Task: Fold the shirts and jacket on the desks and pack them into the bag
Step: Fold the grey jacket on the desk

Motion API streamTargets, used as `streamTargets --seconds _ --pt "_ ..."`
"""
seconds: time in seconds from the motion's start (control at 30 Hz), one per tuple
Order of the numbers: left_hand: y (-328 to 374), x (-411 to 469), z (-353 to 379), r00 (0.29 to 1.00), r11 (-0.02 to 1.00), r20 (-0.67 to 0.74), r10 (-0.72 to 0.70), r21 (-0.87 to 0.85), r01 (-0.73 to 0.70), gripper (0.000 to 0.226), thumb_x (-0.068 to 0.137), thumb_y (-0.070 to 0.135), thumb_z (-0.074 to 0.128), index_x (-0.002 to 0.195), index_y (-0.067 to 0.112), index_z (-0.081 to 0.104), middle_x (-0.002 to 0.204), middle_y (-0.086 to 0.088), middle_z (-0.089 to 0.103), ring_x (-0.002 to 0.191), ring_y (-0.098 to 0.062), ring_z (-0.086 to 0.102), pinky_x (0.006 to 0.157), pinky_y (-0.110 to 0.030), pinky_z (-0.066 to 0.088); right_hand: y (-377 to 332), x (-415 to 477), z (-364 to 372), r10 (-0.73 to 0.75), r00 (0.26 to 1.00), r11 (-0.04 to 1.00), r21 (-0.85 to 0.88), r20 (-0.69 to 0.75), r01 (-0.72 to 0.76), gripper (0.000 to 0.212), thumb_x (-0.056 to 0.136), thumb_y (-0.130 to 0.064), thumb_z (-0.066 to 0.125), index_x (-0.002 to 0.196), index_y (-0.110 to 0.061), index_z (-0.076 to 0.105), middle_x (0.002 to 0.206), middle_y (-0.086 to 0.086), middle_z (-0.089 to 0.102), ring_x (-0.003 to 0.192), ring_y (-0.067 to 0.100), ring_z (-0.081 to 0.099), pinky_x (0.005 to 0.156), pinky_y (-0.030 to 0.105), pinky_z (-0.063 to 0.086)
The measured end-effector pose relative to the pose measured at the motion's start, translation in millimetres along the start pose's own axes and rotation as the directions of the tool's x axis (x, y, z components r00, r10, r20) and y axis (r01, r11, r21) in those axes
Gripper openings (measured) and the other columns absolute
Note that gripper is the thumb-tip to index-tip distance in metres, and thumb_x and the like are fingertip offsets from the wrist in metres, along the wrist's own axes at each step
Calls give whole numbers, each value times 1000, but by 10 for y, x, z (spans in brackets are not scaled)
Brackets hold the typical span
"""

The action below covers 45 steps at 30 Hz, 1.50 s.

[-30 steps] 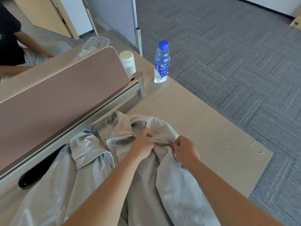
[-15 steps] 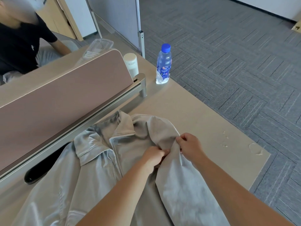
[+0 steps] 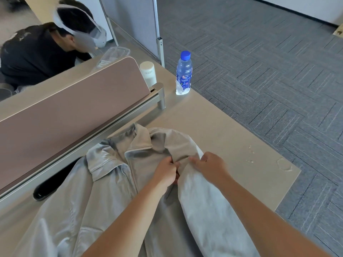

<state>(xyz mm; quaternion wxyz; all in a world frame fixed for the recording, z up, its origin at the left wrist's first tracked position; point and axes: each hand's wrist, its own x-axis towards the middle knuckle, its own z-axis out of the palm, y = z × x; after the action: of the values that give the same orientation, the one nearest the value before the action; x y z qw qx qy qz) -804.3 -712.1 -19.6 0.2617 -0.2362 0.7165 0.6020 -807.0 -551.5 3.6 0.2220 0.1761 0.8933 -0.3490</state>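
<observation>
The pale grey zip jacket point(image 3: 104, 191) lies front-up on the surface point(image 3: 232, 127). Its collar points toward the far divider panel point(image 3: 74, 112), and its left edge reaches the black cable slot point(image 3: 50, 186). At mid-chest the left hand point(image 3: 165, 173) has its grip closed, fingers curled into a pinch of cloth just right of the zip. Close beside it the right hand point(image 3: 209, 166) is closed the same way on the shoulder, where the right sleeve point(image 3: 204, 210) turns back over the body. The step looks to be setting that sleeve fold. It should go best if the left pinch stays put as an anchor while the right draws the crease straight from shoulder toward hem, parallel to the zip. The cloth bunched between the hands wants smoothing before anything is pressed flat. The left side, not yet folded, will need the same. Farther right, crumbs point(image 3: 249, 160) and a ring mark point(image 3: 284, 164) sit near the surface's edge, so the sleeve should be kept off them. The water bottle point(image 3: 183, 73) stands well apart at the far side. No bag is in view.
</observation>
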Motion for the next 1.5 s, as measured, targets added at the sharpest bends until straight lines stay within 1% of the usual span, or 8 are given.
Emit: streamTargets --seconds 0.23,0.37,0.53,0.7,0.87,0.97,1.13,1.5 --pt "-14 11 -81 997 999 -57 -43 -31 41 11 90 10 62 99 4 64 95 -16 69 91 -32 68 82 -44 60 101 -156 249 -92 957 985 -113 276 127 24 91 -31 68 74 -19 55 82 -1 66 70 17 64 56 27 51" --pt "105 -111 -169 952 955 -273 140 290 -57 4 88 11 57 86 9 54 77 -3 59 69 -19 56 59 -35 46 192 -167 562 -142 932 938 -256 335 235 16 98 -16 50 87 -22 61 91 -3 67 78 16 61 66 25 49" --pt "85 -157 -57 986 999 165 -25 -42 32 19 102 14 48 108 6 64 99 -9 63 86 -22 64 78 -39 56 332 -82 641 -79 948 996 -24 307 90 15 97 -10 46 89 -19 56 84 -2 59 73 15 53 62 21 41" --pt "-212 60 44 990 999 134 -36 45 30 28 105 25 43 126 24 62 116 6 60 100 -5 56 99 -30 46 610 36 567 -42 968 976 219 247 -13 40 94 -9 49 129 -23 64 120 -9 65 114 13 59 101 27 45" --pt "-159 -73 55 986 995 167 -6 -94 22 22 105 22 44 110 30 64 109 12 62 93 3 57 80 -13 45 529 69 460 -51 975 984 179 216 12 33 96 -13 52 124 -23 66 118 -10 64 104 10 58 82 18 42" --pt "-11 -259 -82 993 988 41 111 -111 -106 16 98 20 54 95 26 69 116 -6 68 106 -19 65 100 -36 49 316 -33 290 -39 997 973 230 60 24 16 94 -22 56 99 -22 70 94 -10 67 76 10 60 65 22 47" --pt "213 -739 -407 965 944 -162 206 -226 -239 17 100 13 51 98 12 68 101 -14 72 99 -32 69 95 -46 54 -185 -343 -22 -171 985 926 349 38 147 11 89 -22 60 93 -20 70 88 -9 71 82 14 67 84 48 59" --pt "-101 -2257 -853 810 869 -587 -11 -406 -283 19 102 3 42 93 1 59 80 -15 63 64 -22 62 66 -28 51 -854 -974 74 -463 835 861 374 296 345 6 92 -21 61 90 -23 67 80 1 73 69 16 65 70 38 54"
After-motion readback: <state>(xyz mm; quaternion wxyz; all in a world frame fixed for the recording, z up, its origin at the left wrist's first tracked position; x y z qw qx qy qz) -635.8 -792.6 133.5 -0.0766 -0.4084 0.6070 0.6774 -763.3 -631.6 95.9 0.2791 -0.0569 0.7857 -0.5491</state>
